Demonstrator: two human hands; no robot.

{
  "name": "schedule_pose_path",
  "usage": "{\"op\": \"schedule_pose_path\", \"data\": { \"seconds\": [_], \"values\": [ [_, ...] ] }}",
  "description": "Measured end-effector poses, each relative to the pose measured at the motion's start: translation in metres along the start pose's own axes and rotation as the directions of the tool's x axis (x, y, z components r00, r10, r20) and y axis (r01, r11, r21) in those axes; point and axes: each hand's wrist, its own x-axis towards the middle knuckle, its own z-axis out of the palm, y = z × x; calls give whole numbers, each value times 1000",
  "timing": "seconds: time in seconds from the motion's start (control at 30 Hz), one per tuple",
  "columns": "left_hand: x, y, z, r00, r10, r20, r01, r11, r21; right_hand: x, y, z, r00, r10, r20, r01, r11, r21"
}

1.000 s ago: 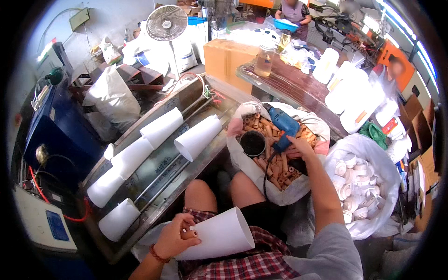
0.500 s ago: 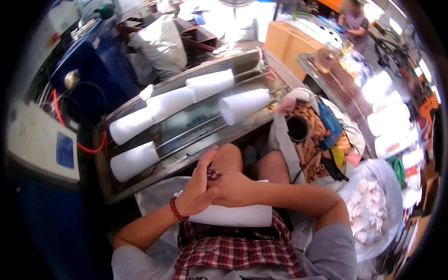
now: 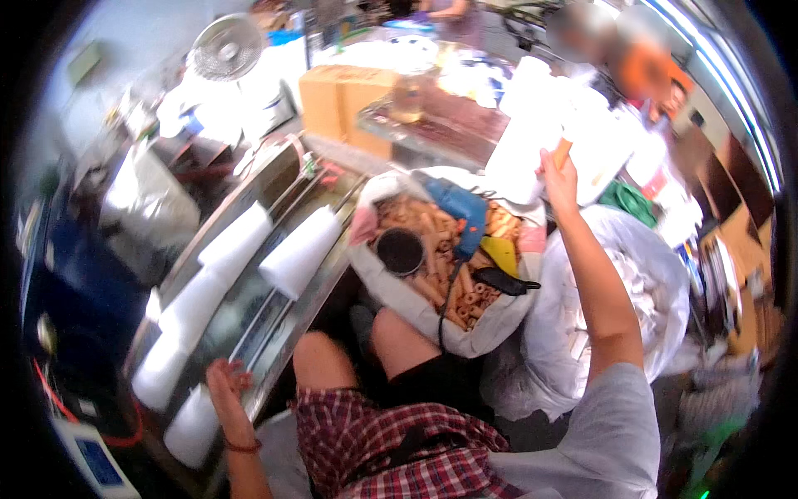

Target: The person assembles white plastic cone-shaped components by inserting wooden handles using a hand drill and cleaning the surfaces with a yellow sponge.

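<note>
My right arm reaches out to the far right. My right hand (image 3: 559,179) is closed around a short tan tube (image 3: 564,150), beside a white cylinder (image 3: 515,162) bleached by glare; whether it touches the cylinder I cannot tell. My left hand (image 3: 227,397) is open, fingers apart and somewhat blurred, at the near edge of a long metal trough (image 3: 274,374). Just beside it lies a white roll (image 3: 189,432) on the trough. A row of white rolls (image 3: 193,299) runs along its far side, and a single white roll (image 3: 301,252) rests across its rods.
A white sack (image 3: 391,295) of tan tubes holds a blue power drill (image 3: 453,208) and a dark round cup (image 3: 401,251). To its right stands a clear bag (image 3: 665,291) of white pieces. Farther back are a cardboard box (image 3: 345,96), a fan (image 3: 226,47) and other people.
My hands have parted: the right swung far right, the left moved to the trough. The white roll has left my lap. The view has turned right.
</note>
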Motion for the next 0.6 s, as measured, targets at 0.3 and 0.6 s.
{"op": "schedule_pose_path", "data": {
  "seconds": [0.3, 0.6],
  "values": [
    [-33, -38, 75, 842, -287, 456, 199, 952, 232, 43, 125, -47, 942, 173, -287, -225, 961, -161],
    [-48, -44, 99, 869, -316, 382, 54, 826, 561, 134, 267, -54, 963, 182, -200, -232, 936, -263]
  ]
}}
